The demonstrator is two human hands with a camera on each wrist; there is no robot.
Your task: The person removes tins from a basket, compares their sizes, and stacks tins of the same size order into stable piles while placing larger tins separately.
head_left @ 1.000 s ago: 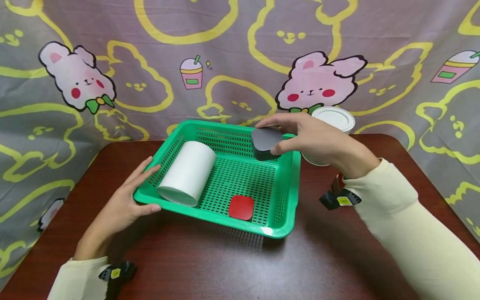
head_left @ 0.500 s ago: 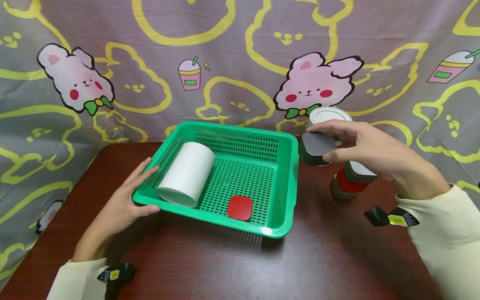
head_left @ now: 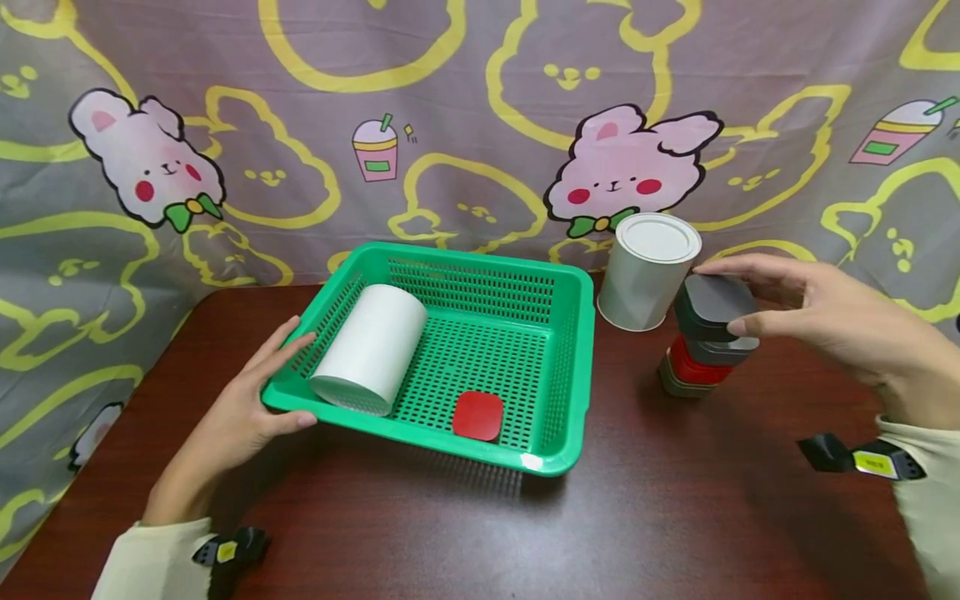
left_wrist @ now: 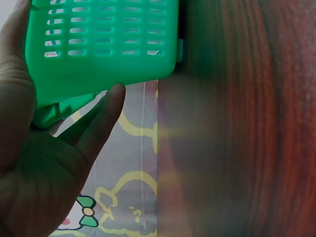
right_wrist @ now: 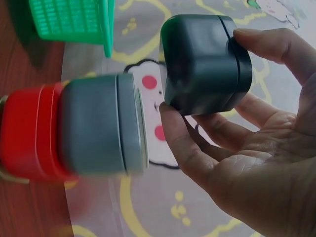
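Observation:
My right hand pinches a small dark grey square tin between thumb and fingers. In the right wrist view that dark tin stands apart from the top of a stack: a lighter grey tin over a red tin, with a brownish tin lowest. My left hand holds the near left corner of a green perforated basket, thumb on the front rim and fingers over the left side. Inside the basket lie a white cylinder on its side and a red square tin.
A white round can with a lid stands behind the stack, right of the basket. All rest on a dark reddish wood table. A patterned cloth hangs directly behind it.
My right hand has carried the dark grey tin from over the basket's right side rightward to above the stack. The left hand still holds the basket, whose contents look unchanged.

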